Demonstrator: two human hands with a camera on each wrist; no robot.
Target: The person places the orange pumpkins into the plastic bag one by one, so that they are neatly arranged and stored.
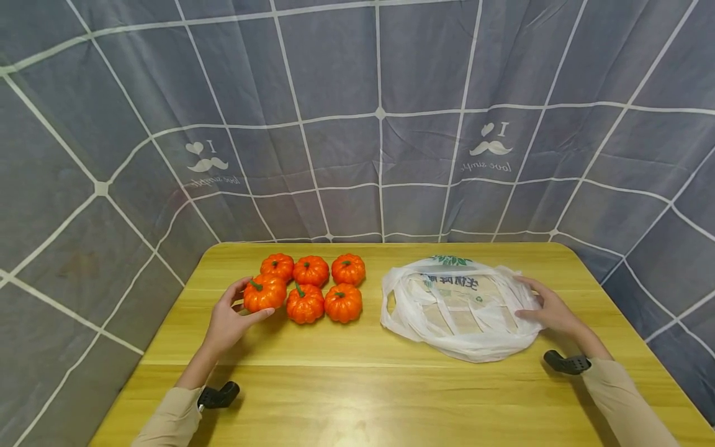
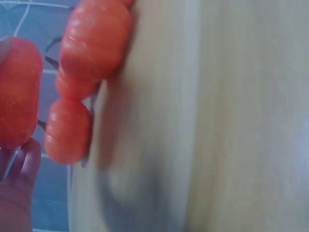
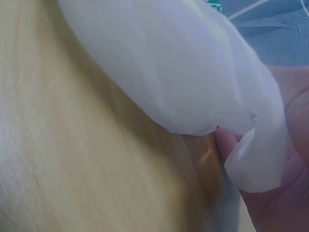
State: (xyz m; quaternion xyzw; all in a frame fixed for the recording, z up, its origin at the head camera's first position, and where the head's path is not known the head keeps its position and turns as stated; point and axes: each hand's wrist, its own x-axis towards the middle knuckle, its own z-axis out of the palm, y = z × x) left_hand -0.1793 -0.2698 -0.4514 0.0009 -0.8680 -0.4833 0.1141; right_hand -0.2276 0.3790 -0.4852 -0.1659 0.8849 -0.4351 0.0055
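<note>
1. Nearest to us, at the bottom edge of the head view, we saw two beige sleeves, with a black wrist device at each cuff.
2. We saw the left hand gripping an orange pumpkin, its thumb along the near side and its fingers curled round the far left side. From the left wrist we could tell that this pumpkin was raised off the wooden table.
3. Just beside it we counted five similar ones standing on the table: the back-left pumpkin, partly hidden by the raised one, the back-middle pumpkin, the back-right pumpkin, the front-middle pumpkin and the front-right pumpkin.
4. We found the right hand at the right end of a white plastic bag, holding its edge between thumb and fingers; the film hid part of that grip in the right wrist view.
5. The bag lay on the table, apart from the pumpkins and to their right. We noticed green leaves and dark characters printed on it.
6. Behind everything we saw a grey curtain with white lines, hearts and moustaches.
</note>
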